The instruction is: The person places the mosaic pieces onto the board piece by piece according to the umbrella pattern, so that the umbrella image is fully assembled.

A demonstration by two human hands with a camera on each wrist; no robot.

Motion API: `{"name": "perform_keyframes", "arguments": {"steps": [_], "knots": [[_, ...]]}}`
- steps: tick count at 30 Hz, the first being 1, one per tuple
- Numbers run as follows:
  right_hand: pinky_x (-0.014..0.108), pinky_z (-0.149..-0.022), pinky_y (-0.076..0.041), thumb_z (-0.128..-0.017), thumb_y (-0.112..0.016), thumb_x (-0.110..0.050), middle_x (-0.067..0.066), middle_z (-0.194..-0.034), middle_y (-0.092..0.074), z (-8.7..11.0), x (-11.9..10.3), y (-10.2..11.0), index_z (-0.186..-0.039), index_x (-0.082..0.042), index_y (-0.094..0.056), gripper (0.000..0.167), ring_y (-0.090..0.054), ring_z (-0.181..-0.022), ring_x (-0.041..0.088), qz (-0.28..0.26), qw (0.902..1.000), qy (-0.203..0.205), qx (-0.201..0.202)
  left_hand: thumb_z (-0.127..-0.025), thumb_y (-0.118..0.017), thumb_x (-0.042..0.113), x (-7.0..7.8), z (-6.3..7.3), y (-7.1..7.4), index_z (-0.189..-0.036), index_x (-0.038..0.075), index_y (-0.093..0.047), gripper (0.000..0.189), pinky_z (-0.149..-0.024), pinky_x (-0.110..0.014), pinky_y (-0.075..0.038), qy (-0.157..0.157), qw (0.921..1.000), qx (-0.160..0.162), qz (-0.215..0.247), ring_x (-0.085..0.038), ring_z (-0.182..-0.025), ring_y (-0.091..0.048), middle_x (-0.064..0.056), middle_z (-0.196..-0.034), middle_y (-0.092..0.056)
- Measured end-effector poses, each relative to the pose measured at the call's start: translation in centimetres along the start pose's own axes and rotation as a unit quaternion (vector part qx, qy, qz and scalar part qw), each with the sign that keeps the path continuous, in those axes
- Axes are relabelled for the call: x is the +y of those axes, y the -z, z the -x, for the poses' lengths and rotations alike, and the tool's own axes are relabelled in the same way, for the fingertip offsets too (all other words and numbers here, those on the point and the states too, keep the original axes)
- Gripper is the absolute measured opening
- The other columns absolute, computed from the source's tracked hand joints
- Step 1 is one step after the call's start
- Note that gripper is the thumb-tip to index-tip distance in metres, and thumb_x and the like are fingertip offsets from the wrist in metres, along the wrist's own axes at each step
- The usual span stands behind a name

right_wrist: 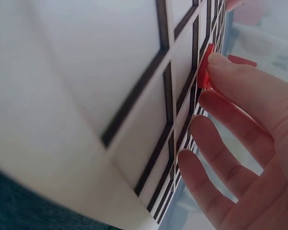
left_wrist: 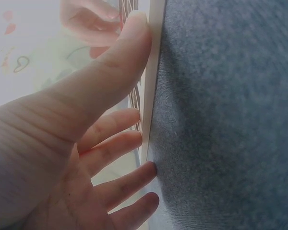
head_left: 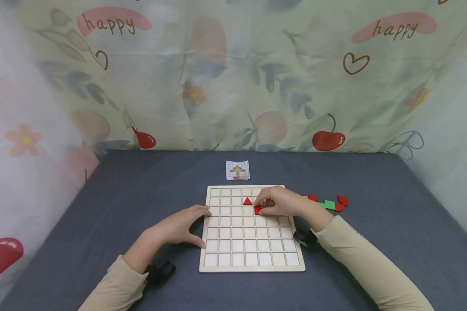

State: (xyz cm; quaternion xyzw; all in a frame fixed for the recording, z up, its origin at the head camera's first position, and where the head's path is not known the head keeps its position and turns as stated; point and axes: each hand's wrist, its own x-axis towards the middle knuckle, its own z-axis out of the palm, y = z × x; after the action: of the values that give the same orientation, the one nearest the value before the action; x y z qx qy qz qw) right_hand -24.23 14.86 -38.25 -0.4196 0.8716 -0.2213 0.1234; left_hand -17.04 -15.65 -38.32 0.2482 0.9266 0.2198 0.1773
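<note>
A pale wooden grid board lies on the dark cloth. My left hand rests against its left edge, the thumb spread from the fairly straight fingers; the left wrist view shows the thumb and fingertips touching the rim. Over the upper right of the grid, my right hand holds a small red square tile between thumb and forefinger. That red tile is at the grid surface in the right wrist view, partly covered by the thumb. A red triangle tile lies in a cell up and left of it.
Beyond the board lies a small card printed with a coloured grid figure. Right of the board are loose tiles, among them a green square and a red rounded piece; my right forearm hides part of that area. A patterned curtain hangs behind the table.
</note>
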Motion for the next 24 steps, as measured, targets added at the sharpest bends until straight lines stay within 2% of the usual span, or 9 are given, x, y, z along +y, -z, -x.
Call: {"name": "perform_keyframes", "arguments": {"steps": [6,11,13,18,20,24], "knots": [[0.02,-0.069,-0.048,-0.085,-0.068,-0.017,0.002,-0.101,-0.068,0.3,0.1,0.2,-0.105,-0.011,-0.07,0.021,-0.055,-0.075,0.005,-0.005,0.9998,-0.017,0.01,-0.07,-0.08,0.037,0.0,0.0,0.0,-0.134,0.005,-0.046,0.079,-0.108,-0.048,-0.034,0.003,1.0,-0.001,0.002,-0.032,-0.135,-0.037,-0.015,-0.147,-0.037],[0.03,-0.078,-0.052,-0.086,-0.067,-0.017,0.006,-0.106,-0.068,1.6,0.7,1.4,-0.109,-0.009,-0.068,0.024,-0.062,-0.086,0.013,-0.028,0.9969,-0.053,0.05,-0.07,-0.08,0.038,0.0,-0.1,0.1,-0.134,0.005,-0.046,0.079,-0.108,-0.048,-0.033,0.008,1.0,-0.003,0.004,-0.032,-0.135,-0.037,-0.014,-0.147,-0.037],[0.032,-0.08,-0.052,-0.086,-0.067,-0.016,0.007,-0.106,-0.068,2.4,1.2,2.1,-0.11,-0.008,-0.068,0.026,-0.062,-0.088,0.016,-0.035,0.9941,-0.073,0.072,-0.07,-0.08,0.038,0.0,-0.2,0.1,-0.134,0.006,-0.046,0.079,-0.108,-0.048,-0.033,0.011,0.9999,-0.003,0.006,-0.031,-0.135,-0.037,-0.014,-0.148,-0.037],[0.027,-0.071,-0.051,-0.086,-0.067,-0.015,0.012,-0.106,-0.068,4.8,2.8,3.6,-0.111,-0.005,-0.067,0.027,-0.06,-0.08,0.013,-0.047,0.9836,-0.125,0.121,-0.069,-0.08,0.038,0.0,-0.2,0.1,-0.134,0.006,-0.047,0.079,-0.108,-0.048,-0.033,0.013,0.9999,-0.005,0.007,-0.031,-0.135,-0.037,-0.013,-0.148,-0.037],[0.026,-0.068,-0.051,-0.087,-0.067,-0.017,0.013,-0.108,-0.068,5.7,3.5,4.0,-0.112,-0.005,-0.067,0.028,-0.061,-0.079,0.013,-0.051,0.9792,-0.145,0.133,-0.069,-0.08,0.038,0.0,-0.2,0.2,-0.134,0.006,-0.047,0.08,-0.109,-0.048,-0.033,0.015,0.9998,-0.006,0.008,-0.031,-0.135,-0.037,-0.013,-0.148,-0.037],[0.027,-0.071,-0.051,-0.087,-0.066,-0.022,0.015,-0.112,-0.067,7.4,4.7,4.6,-0.114,-0.005,-0.066,0.031,-0.063,-0.082,0.014,-0.055,0.9725,-0.175,0.143,-0.069,-0.08,0.038,0.0,-0.3,0.2,-0.134,0.007,-0.046,0.08,-0.109,-0.049,-0.032,0.018,0.9998,-0.008,0.008,-0.031,-0.135,-0.037,-0.013,-0.148,-0.036]]}}
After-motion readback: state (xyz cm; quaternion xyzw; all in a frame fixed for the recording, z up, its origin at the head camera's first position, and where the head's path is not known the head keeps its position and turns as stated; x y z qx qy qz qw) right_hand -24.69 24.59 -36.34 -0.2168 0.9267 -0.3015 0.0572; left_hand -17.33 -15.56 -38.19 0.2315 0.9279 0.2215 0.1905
